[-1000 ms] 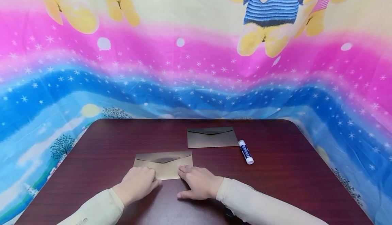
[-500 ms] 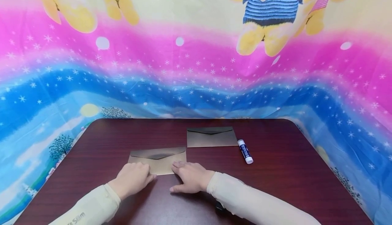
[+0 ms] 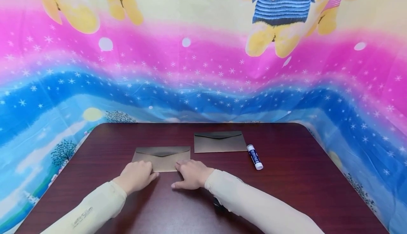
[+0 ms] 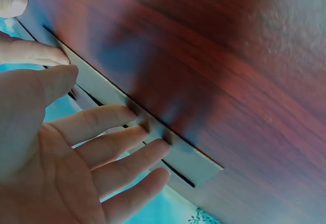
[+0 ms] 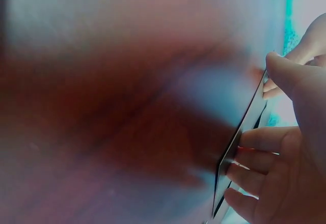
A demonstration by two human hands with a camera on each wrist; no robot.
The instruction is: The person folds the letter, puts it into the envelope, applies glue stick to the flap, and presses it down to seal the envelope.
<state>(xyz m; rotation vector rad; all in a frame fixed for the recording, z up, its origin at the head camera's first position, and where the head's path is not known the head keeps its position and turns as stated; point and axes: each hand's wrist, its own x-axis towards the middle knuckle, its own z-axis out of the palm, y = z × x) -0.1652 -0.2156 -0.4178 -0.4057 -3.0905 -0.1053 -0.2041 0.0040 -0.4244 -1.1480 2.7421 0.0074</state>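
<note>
A brown envelope lies flat on the table, its pointed flap folded down along the far side. My left hand rests fingertips on its left part. On the right part lie the fingertips of my right hand, the thumb held apart from the paper. Both wrist views show extended fingers touching the envelope from above, with neither thumb curled round it. Farther back and to the right lies a second brown envelope, its flap also down; neither hand touches it.
A white-capped glue stick with a dark blue label lies beside the second envelope's right corner. The dark red-brown table has rounded far corners. A colourful printed cloth hangs behind the table and along its sides.
Both hands have slid the nearer envelope away from the person and slightly left, and it lies straighter now. The second envelope and the glue stick have stayed in place.
</note>
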